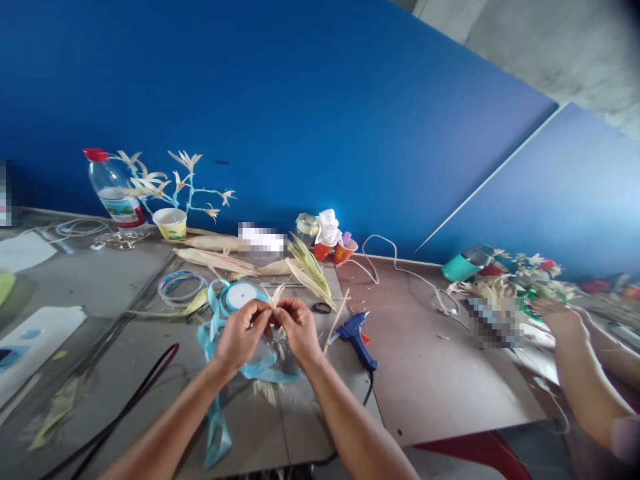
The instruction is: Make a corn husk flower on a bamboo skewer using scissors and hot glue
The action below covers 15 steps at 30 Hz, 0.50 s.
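A small pale corn-husk flower point(275, 295) is pinched between my two hands above the table, its petals pointing up. The fingers of my left hand point(243, 331) close on its base from one side. From the other side, my right hand point(299, 327) grips the same base; the fingertips meet there and hide the lower part. Just behind my left hand lies a spool of light blue ribbon point(242, 296), with loose blue ribbon point(216, 427) trailing under and in front of my wrist. Right of my right hand a blue hot glue gun point(358, 339) lies on its side.
Husks point(220, 260) lie along the back, near a cup point(171, 225) holding a blue-wrapped branch with husk flowers. A plastic bottle point(117, 193) and red paper cups point(345, 251) stand by the blue wall. At right, another person's arms point(575, 360) reach over the table.
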Each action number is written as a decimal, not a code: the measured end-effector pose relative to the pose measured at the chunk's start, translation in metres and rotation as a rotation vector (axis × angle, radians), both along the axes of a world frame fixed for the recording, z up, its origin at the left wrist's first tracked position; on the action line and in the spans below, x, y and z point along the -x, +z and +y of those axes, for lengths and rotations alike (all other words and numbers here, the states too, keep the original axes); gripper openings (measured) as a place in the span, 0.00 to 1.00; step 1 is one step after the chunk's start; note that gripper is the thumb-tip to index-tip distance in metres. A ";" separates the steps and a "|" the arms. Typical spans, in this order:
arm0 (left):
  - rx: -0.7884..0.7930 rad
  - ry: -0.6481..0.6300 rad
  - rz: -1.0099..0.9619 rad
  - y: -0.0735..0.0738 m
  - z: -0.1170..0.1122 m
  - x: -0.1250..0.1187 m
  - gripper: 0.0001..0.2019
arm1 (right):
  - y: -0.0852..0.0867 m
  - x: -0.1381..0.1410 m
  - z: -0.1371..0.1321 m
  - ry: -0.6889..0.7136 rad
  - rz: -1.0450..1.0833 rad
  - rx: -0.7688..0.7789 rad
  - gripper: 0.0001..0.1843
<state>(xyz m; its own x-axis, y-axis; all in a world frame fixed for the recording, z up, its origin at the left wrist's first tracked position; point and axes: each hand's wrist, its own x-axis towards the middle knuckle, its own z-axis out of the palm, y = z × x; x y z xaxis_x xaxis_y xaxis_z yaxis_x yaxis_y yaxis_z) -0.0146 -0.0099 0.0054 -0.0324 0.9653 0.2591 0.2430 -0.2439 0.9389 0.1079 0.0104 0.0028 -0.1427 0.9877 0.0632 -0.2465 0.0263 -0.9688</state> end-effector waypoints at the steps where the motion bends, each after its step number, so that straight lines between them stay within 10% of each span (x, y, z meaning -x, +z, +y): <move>1: -0.003 0.011 0.004 0.001 0.000 0.000 0.08 | 0.001 0.000 -0.001 -0.006 0.004 0.001 0.09; 15: -0.027 0.136 0.162 -0.002 0.000 0.001 0.10 | 0.006 0.001 -0.013 -0.096 -0.124 -0.133 0.06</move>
